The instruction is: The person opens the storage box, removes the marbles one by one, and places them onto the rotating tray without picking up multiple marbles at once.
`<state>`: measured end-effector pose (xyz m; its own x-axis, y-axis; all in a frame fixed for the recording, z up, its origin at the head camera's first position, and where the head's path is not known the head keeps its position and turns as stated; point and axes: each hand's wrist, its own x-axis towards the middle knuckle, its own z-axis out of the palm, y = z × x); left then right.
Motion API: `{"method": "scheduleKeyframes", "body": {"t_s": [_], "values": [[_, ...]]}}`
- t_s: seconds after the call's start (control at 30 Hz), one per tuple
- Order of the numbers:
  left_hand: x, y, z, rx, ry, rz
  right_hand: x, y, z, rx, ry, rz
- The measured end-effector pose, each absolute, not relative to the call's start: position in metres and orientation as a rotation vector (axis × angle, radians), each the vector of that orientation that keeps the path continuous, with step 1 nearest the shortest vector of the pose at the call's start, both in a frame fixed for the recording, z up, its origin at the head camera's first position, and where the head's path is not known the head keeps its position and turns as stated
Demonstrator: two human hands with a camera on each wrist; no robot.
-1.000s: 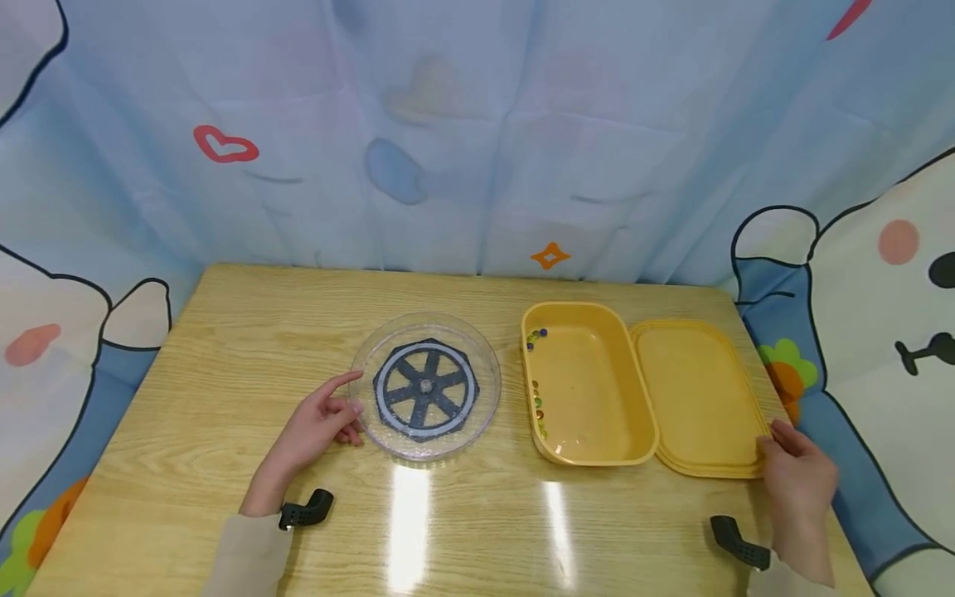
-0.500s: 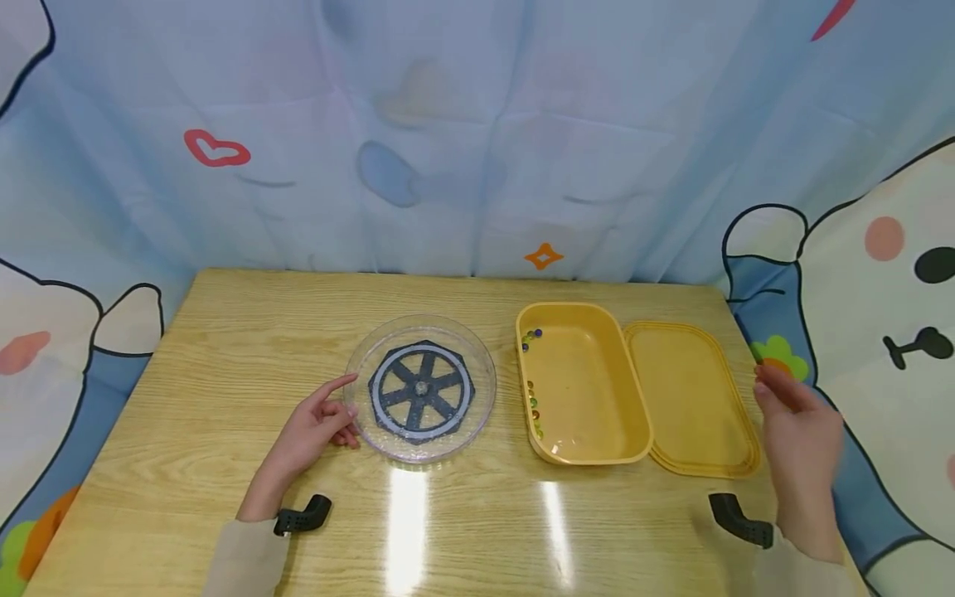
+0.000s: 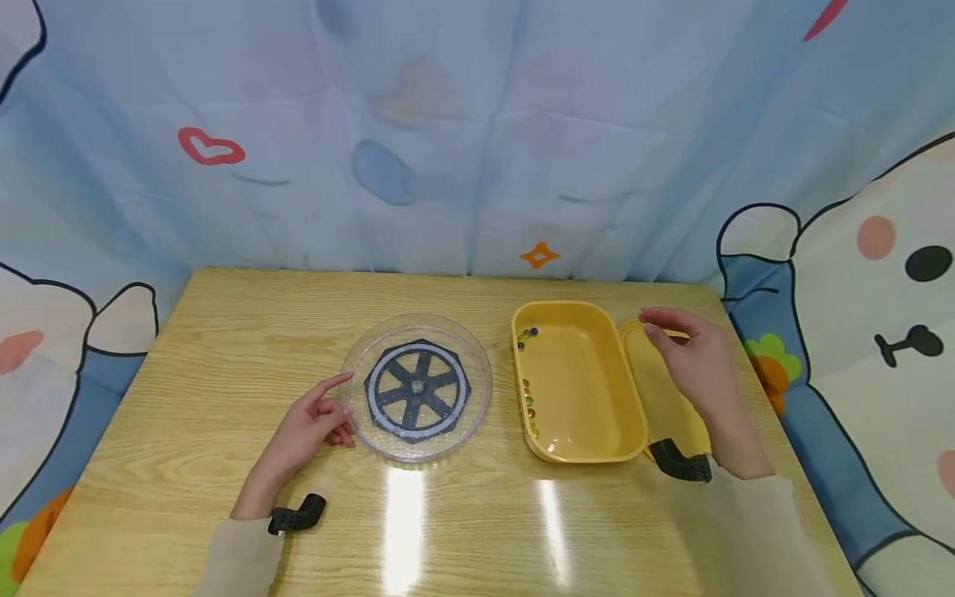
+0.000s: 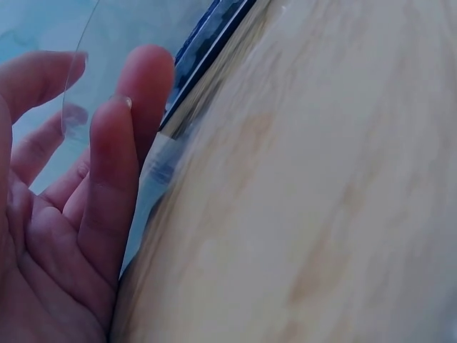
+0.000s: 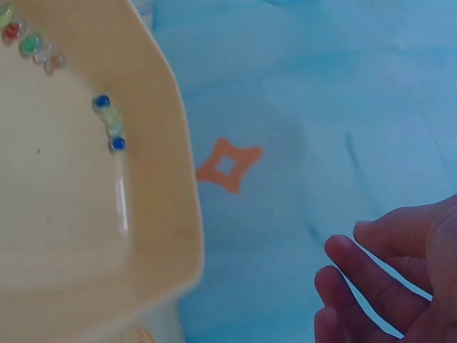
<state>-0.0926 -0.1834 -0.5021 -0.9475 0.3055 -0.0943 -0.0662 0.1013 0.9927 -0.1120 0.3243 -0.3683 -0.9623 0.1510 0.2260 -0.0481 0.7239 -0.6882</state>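
My left hand [image 3: 302, 431] rests at the left edge of a clear round plate [image 3: 477, 373], its index finger and thumb at the rim. Under or within that plate shows a dark six-spoked wheel shape [image 3: 388, 406] with a pale ring. In the left wrist view, the fingers [image 4: 107, 157] are loosely bent beside the transparent edge. My right hand [image 3: 697, 361] is held over a yellow lid [image 3: 660, 402], fingers loosely bent with nothing seen between them. Left of it stands a yellow tub [image 3: 585, 381] with several glass marbles [image 3: 531, 405] along its left side.
Everything lies on a wood-grain table [image 3: 246, 332]. A printed blue curtain [image 3: 448, 166] hangs behind and at the sides. Black wrist cameras sit on both wrists. The lid lies against the tub's right side, partly hidden by the right hand and forearm.
My right hand has left the lid's lower right corner, lifted and swung left over the lid's upper part. The left hand has stayed at the plate's rim.
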Motion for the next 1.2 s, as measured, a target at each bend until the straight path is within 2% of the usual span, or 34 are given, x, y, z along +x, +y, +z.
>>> {"method": "scheduleKeyframes", "body": {"t_s": [0.27,0.57,1.0,1.2], "values": [[-0.092,-0.183,-0.502,0.233,2.104,1.923,-0.152,0.293,-0.384,0.175,-2.764,1.121],[-0.092,-0.184,-0.502,0.218,2.122,1.915,-0.193,0.271,-0.417,0.233,-2.822,1.248],[-0.092,-0.184,-0.503,0.217,2.123,1.910,-0.204,0.259,-0.451,0.030,-2.820,1.542],[-0.091,-0.183,-0.502,0.228,2.127,1.901,-0.206,0.257,-0.464,0.025,-2.824,1.551]]}}
